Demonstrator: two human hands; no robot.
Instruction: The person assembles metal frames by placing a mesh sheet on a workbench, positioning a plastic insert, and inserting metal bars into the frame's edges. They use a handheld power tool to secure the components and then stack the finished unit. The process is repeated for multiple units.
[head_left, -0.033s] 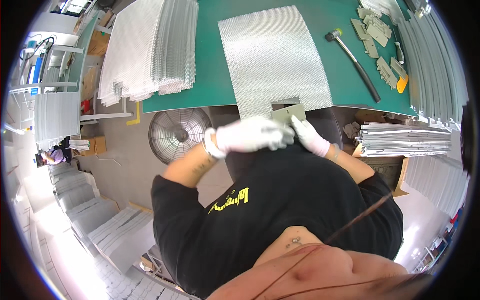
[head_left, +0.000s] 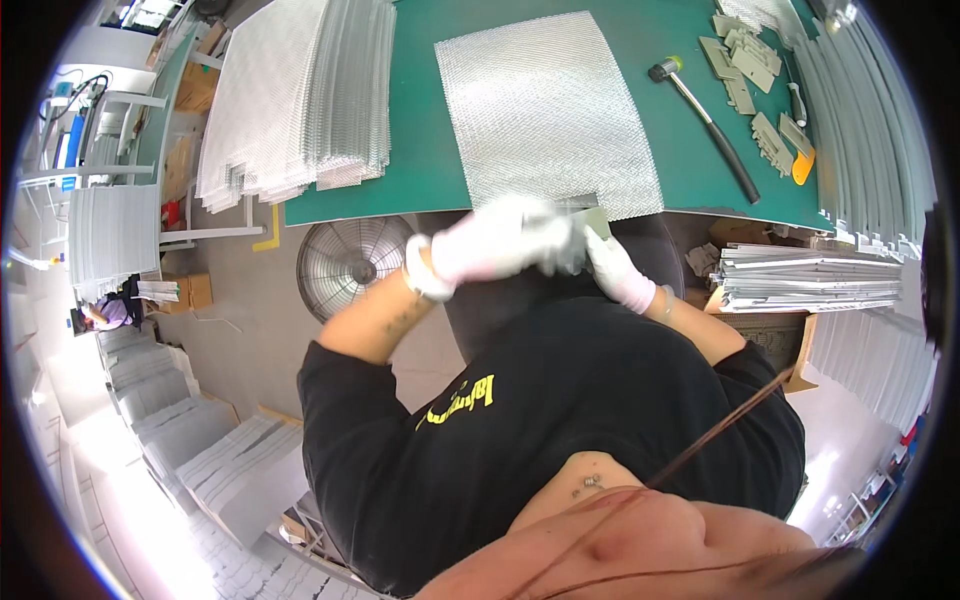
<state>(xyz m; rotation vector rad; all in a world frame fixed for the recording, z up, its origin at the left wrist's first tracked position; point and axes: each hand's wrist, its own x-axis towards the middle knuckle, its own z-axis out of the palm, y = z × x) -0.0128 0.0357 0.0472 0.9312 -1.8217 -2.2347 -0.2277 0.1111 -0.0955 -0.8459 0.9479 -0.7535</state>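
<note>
A silvery wire-mesh sheet (head_left: 550,110) lies on the green table, its near end reaching the table's front edge, with a cutout there. My right hand (head_left: 618,275), in a white glove, grips a small grey-green flat plate (head_left: 597,221) at that near end, fingers closed on its right side. Directly left of it is my left hand (head_left: 505,240), also white-gloved and smeared by motion. It covers the sheet's near left corner and most of the plate; whether its fingers hold anything is unclear.
A tall stack of mesh sheets (head_left: 290,90) stands at the table's left. To the right lie a hammer (head_left: 715,130), several grey-green plates (head_left: 745,60), a screwdriver (head_left: 797,104) and an orange-handled tool (head_left: 803,167). Grey panels (head_left: 870,120) line the right edge. A floor fan (head_left: 360,268) stands below left.
My left hand has moved up over the sheet's near edge and now hides most of the plate. My right hand stays almost in place, still on the plate.
</note>
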